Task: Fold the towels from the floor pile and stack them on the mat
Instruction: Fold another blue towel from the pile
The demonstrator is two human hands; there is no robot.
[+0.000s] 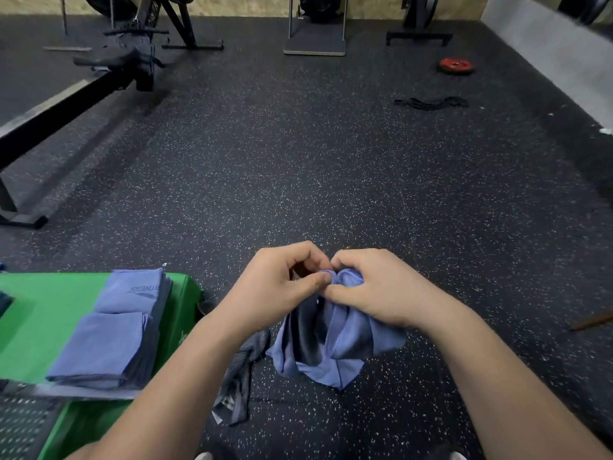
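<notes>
Hands: both right up front. Left hand and right hand meet in the middle, thumbs and fingertips pinching the same bunched top edge of the towel, so both are gripping and neither is free.
Towel: the blue-purple towel hangs crumpled straight down from that pinch. Can't tell if the bottom folds touch the floor. No real long axis yet since it's all bunched up.
Nearer hand: pretty much a tie, the pinch sits between them, though the right one covers more cloth.
Next move (my guess): slide the hands apart, left and right along that edge, to find the corners.
Mesh cloth: grey mesh cloth on the floor just left of the towel, under the left forearm. Might snag, I reckon.
Mat: green mat near left, its right edge near the left forearm. So the drop-off is a leftward carry.
Stacks: near stack and far stack of folded towels sit on it, touching or nearly.
Room: speckled rubber floor runs far and right of the hands. Rowing machine far left, red weight plate and black band far right, all well apart.
</notes>
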